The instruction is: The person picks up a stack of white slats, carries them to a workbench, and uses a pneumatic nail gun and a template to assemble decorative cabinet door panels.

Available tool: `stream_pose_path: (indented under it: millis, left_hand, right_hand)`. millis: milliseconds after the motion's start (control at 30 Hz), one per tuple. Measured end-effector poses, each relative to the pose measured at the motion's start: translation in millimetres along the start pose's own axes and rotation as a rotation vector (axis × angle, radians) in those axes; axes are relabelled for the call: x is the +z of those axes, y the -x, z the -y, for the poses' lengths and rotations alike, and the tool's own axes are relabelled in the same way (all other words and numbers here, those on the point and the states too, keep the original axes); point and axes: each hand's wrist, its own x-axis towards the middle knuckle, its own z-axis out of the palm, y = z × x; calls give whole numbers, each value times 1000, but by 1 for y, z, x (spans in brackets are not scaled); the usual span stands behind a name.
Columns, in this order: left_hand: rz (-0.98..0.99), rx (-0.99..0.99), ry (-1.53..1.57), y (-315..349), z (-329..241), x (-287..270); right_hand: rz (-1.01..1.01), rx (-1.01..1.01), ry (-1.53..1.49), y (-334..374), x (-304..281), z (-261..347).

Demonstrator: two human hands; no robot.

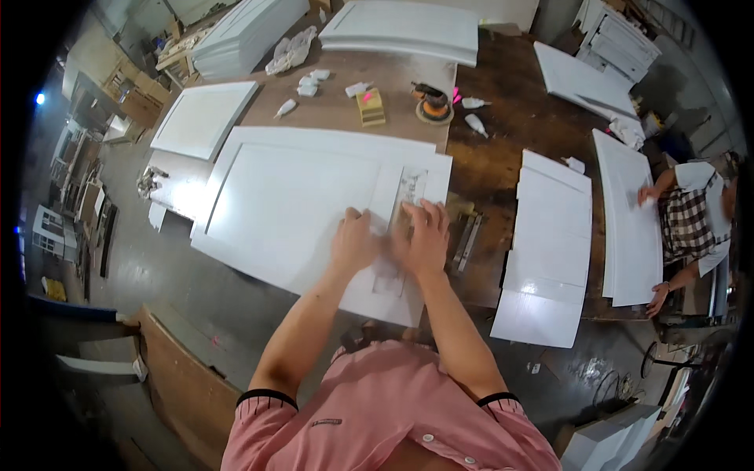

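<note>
Panel [290,188], white and framed, lies on the workbench [491,102] in front of the person. Left hand [355,242] is over the panel's right half, fingers curled inward; right hand [424,235] is just beside it, nearer the panel's right edge, fingers bent and slightly spread. Hands apart; space between them blurred — cannot tell whether either grips anything. Grey-speckled patch [412,187] shows on the panel near the right fingertips. Metal strips [469,239] lie to the right of the panel. Beyond its far edge: sander [433,106], yellow block [370,107], white bottles [475,124] — and, farther off, stacked panels [400,27]. At right, co-worker [716,216] has both hands at another panel [632,228]; a narrower panel [546,243] lies between.
</note>
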Motion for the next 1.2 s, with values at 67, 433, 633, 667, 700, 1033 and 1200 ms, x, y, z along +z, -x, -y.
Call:
stream_pose_path:
  millis: [67, 433, 633, 667, 700, 1033, 1200]
  left_hand:
    - [-40, 24, 19, 7, 4, 5]
    - [-333, 243, -137, 25, 7, 44]
    - [-316, 355, -162, 8, 5, 42]
    - [-240, 371, -207, 4, 13, 36]
    - [-162, 389, -250, -2, 23, 29]
    - [461, 847, -577, -132, -3, -50]
    - [569, 841, -671, -139, -21, -58]
  right_hand:
    - [9, 19, -45, 3, -2, 1]
    - [230, 149, -7, 1, -6, 7]
    - [142, 113, -45, -5, -2, -8]
    - [122, 125, -37, -5, -1, -8]
    - [131, 112, -41, -2, 3, -6]
    - [164, 142, 38, -8, 5, -4]
    - [220, 165, 156, -16, -7, 12]
